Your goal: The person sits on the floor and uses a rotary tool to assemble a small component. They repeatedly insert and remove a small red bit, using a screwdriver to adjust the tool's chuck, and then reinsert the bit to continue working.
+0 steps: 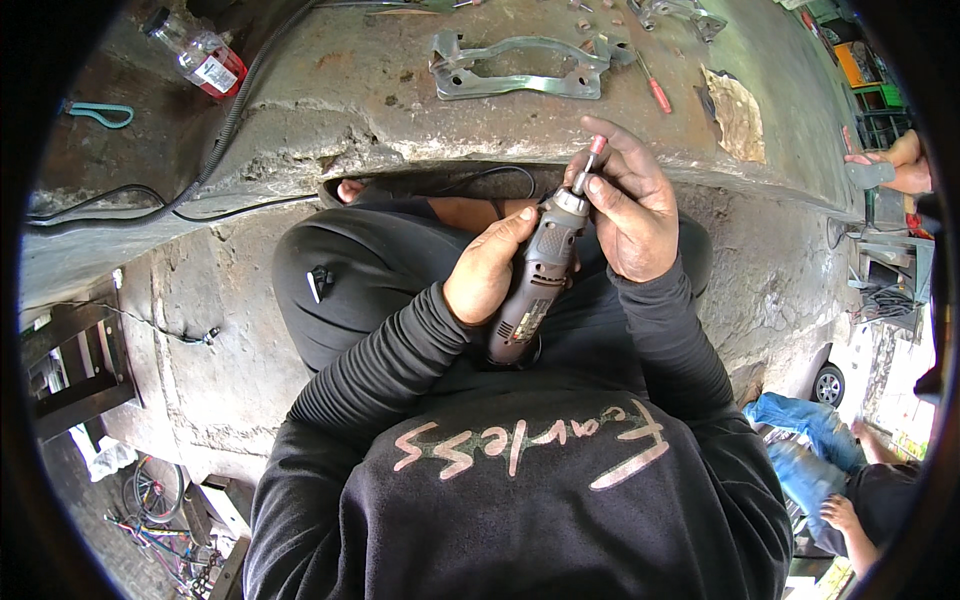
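Observation:
My left hand (487,270) is closed around the body of a dark rotary tool (540,275), held above my lap with its nose tilted up and away. At the nose, my right hand (637,220) has thumb and fingers closed about the shank of a bit with a reddish-pink grinding tip (598,145). Part of the shank hides behind the fingers. Beyond my hands, a bare metal brake caliper bracket (520,90) lies flat on the worn concrete ledge (380,110). To its right rests a red-handled screwdriver (660,96).
A clear bottle of red liquid (212,66) stands at the far left beside a black corrugated hose (222,145). A tan scrap (736,115) lies on the ledge, with another metal part (685,15) behind. Another person in jeans (815,440) is at lower right; another's hand (895,160) shows at right.

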The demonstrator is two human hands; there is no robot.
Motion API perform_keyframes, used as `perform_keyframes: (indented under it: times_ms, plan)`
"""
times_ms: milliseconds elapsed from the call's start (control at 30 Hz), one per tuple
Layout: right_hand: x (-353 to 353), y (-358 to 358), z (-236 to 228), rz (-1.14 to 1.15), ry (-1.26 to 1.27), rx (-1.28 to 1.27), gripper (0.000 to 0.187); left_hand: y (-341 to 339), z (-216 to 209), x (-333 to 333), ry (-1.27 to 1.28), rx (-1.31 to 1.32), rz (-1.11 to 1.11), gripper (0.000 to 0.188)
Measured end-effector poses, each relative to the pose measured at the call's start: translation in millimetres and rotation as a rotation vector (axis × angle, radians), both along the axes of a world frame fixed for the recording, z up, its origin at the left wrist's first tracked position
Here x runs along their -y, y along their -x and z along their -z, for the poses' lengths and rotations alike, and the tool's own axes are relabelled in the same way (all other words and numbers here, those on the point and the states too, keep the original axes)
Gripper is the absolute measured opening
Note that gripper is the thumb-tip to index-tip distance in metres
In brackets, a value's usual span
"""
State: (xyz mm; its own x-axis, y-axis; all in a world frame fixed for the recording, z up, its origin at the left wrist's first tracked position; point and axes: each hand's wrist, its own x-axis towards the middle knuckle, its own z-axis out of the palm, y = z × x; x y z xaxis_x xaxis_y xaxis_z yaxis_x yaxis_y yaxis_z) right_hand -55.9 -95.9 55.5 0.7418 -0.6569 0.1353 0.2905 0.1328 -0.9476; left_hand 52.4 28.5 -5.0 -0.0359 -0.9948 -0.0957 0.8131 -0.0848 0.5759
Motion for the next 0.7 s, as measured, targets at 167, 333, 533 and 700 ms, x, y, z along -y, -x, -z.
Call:
perform_keyframes:
  times_ms: [167, 333, 533, 700]
  plan:
    - [-1, 1, 2, -0.024, -0.059, 0.032, 0.049, 0, 0, -1, -0.003, -0.01, 0.002, 0.053]
    - [-4, -5, 5, 0.075, -0.094, 0.091, 0.04, -1, 2, 1, 0.023, -0.041, 0.023, 0.053]
    - [-14, -16, 6, 0.195, -0.217, 0.147, 0.027, 2, -2, 0, -0.047, -0.047, -0.039, 0.045]
    - [-15, -20, 6, 0.18, -0.237, 0.17, 0.025, 0, -5, -2, -0.042, -0.081, -0.045, 0.044]
